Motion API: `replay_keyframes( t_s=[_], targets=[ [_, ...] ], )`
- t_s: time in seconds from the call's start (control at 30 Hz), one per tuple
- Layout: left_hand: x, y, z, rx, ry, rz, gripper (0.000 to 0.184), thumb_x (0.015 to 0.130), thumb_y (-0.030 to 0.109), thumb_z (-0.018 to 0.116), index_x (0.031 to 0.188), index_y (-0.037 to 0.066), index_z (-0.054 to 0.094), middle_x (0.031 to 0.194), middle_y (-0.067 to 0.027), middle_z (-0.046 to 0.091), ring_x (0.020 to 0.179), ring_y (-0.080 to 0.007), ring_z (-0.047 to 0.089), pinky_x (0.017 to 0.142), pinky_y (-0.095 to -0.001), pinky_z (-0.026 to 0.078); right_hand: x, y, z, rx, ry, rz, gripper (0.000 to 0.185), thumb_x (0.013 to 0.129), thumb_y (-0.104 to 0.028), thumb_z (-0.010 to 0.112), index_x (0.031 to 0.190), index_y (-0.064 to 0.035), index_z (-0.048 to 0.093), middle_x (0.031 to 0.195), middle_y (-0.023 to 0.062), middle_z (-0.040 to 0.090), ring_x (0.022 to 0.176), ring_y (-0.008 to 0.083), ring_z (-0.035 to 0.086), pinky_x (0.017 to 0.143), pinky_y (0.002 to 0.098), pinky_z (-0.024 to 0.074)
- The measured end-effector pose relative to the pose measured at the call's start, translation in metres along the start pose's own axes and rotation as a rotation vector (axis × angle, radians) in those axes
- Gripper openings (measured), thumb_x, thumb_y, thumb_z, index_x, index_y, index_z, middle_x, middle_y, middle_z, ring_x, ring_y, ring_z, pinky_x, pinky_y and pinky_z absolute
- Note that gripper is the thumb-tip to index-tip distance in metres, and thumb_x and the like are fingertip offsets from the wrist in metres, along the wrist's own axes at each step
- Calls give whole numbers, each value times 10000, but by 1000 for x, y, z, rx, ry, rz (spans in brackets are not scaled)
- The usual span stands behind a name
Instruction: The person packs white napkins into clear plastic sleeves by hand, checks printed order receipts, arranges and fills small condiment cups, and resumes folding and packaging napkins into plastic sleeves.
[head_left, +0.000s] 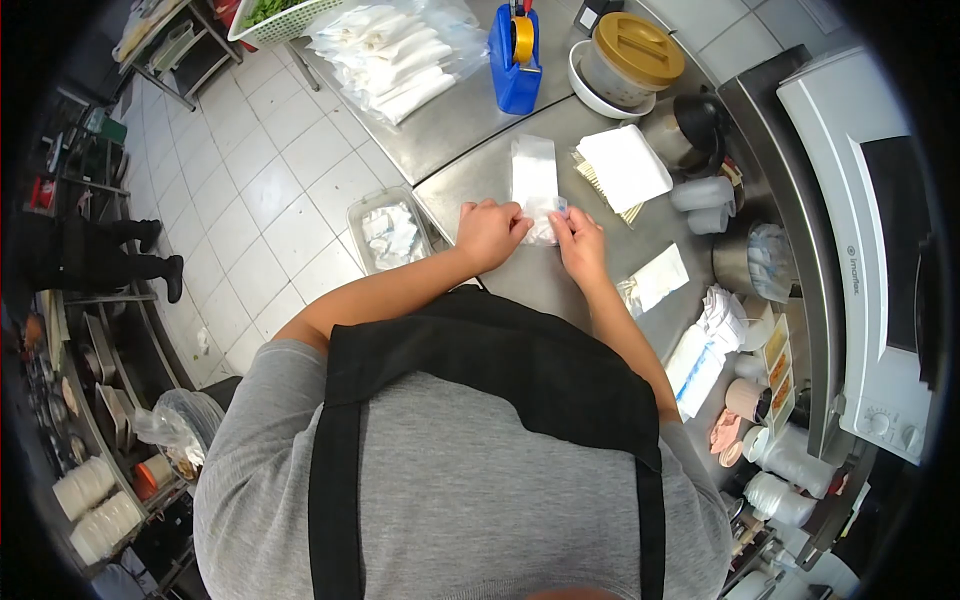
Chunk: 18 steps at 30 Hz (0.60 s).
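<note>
Between my two hands is a small clear plastic bag [541,224] with something white inside that I cannot make out. My left hand [490,236] is closed, its fingertips pinching the bag's left side. On the other side my right hand [582,244] pinches the bag's edge between thumb and fingers. Just beyond them lies a flat stack of clear bags [534,168] on the steel counter [475,190]. To the right sits a pile of white napkins [626,160], with thin pale sticks poking out beneath. A clear tub [352,222] of small white packets stands left of my left hand.
A blue tape dispenser [516,75] and a large bag of white wrapped packets [390,55] are at the back. A jar with a yellow lid [640,55] stands in a white bowl. On the right are a white microwave [868,240] and a white packet [660,278]. Another person's legs [125,262] show far left.
</note>
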<state>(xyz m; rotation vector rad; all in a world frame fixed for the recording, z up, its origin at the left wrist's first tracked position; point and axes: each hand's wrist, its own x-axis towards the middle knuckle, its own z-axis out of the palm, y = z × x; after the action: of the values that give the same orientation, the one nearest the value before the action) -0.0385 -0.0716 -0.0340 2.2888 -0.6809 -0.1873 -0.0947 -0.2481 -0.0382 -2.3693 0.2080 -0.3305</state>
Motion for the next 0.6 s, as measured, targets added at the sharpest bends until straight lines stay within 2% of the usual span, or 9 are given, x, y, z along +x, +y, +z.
replay_keyframes(
  t_s=[0.13,0.23,0.33,0.43,0.6],
  targets=[
    [15,6,-2,94,-70,-118,263,855,348,578,785,101,632,703,-61,648,701,-263,605,768,-414,361,11,0,8,53,5,89,277,838,-293,642,706,-66,554,582,68,579,626,257,564,619,373,412],
    [23,7,-8,52,-74,-161,254,843,349,586,809,104,645,726,-77,662,704,-275,630,780,-428,365,16,-4,7,47,-31,125,280,838,-302,641,704,-69,564,562,81,576,595,258,570,567,381,406],
    [25,5,-15,44,-94,-184,246,836,344,591,829,105,653,731,-86,666,732,-279,637,792,-440,365,17,-5,11,-30,-17,160,254,822,-318,656,756,-84,581,600,66,605,646,259,597,601,389,416],
    [26,1,-14,153,-72,-123,248,838,345,580,828,111,660,738,-96,672,726,-288,638,780,-448,364,18,-15,10,-196,2,148,267,797,-342,677,845,-93,595,691,78,637,695,284,608,670,394,440],
    [31,4,-14,261,-110,-103,273,845,366,563,813,118,672,716,-109,669,708,-289,641,766,-448,363,20,-13,23,-368,175,79,335,769,-360,699,931,-83,602,786,102,640,735,317,606,774,408,453]
  ],
)
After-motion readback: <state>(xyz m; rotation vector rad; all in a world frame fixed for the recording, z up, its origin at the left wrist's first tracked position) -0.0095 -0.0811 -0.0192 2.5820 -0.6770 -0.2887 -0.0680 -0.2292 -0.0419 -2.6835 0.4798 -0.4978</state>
